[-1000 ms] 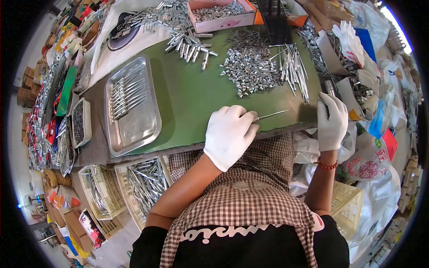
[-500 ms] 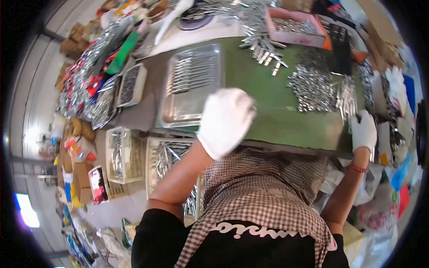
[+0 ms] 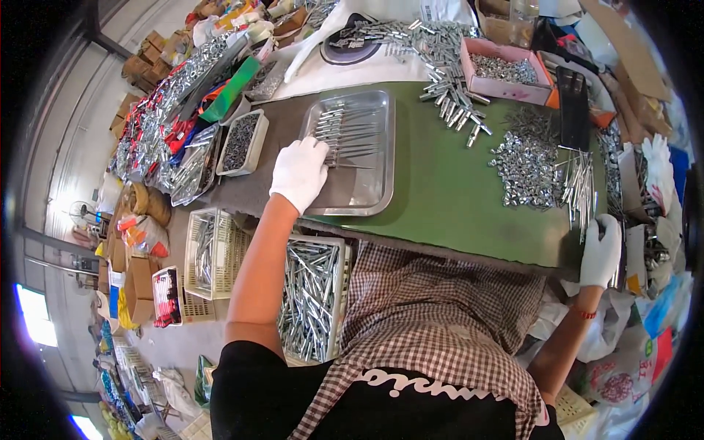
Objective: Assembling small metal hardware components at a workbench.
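Observation:
My left hand [image 3: 299,174], in a white glove, is at the near left side of a shallow metal tray [image 3: 367,198]. Its fingers are closed on the thick end of a thin pointed metal rod [image 3: 356,166], whose tip points right. Similar rods [image 3: 356,132] lie above it in a row, roughly parallel. At the table's right edge, my gloved right hand [image 3: 601,253] has thumb and finger apart, with a dark gap between them. It is just below a bundle of thin metal rods [image 3: 579,187]. A heap of small shiny metal parts [image 3: 524,169] lies left of that bundle.
Metal tubes [image 3: 451,92] spread over the table's far side beside a pink box [image 3: 506,70] of small parts. A white bin of dark pieces [image 3: 240,143] stands left of the tray. Below the table edge sits a crate of metal rods [image 3: 312,293]. Packed metal goods are piled far left.
My left hand has moved left, from over the tray's right side to its left side. My right hand has lowered slightly along the table's edge. The whole view has shifted.

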Motion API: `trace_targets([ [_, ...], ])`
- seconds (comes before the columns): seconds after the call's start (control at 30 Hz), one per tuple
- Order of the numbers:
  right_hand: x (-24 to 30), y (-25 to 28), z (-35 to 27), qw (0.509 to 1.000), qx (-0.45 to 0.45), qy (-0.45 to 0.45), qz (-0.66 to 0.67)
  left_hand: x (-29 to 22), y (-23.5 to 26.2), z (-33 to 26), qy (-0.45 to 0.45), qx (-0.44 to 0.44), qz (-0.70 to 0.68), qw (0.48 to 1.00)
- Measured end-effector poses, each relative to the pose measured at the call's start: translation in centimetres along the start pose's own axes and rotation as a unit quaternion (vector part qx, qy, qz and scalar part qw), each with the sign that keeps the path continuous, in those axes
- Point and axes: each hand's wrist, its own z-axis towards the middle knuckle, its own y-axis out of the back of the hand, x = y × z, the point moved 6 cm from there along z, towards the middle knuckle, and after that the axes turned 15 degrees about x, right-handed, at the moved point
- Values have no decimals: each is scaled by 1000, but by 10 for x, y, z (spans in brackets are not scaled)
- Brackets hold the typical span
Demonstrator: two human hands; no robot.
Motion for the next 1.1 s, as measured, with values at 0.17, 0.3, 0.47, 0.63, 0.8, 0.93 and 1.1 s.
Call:
trace_targets([
  [0.17,17,-4,-25,992,-86,-11,93,14,5,21,47,-49,-73,995],
  [0.3,16,-13,-28,993,-84,-7,88,25,-3,54,132,-9,-87,987],
  [0.47,17,-15,-29,992,-85,9,91,34,-8,69,189,69,-93,975],
  [0.63,32,-13,-36,990,-118,27,66,-40,24,82,21,-64,-69,995],
  [0.8,29,-10,-41,988,-142,6,65,-153,40,116,-175,-25,-128,976],
  [0.93,34,-8,-37,988,-141,40,47,-190,25,139,-190,8,-139,972],
  [1.1,46,-4,-35,988,-127,77,47,-188,31,129,-144,17,-99,985],
])
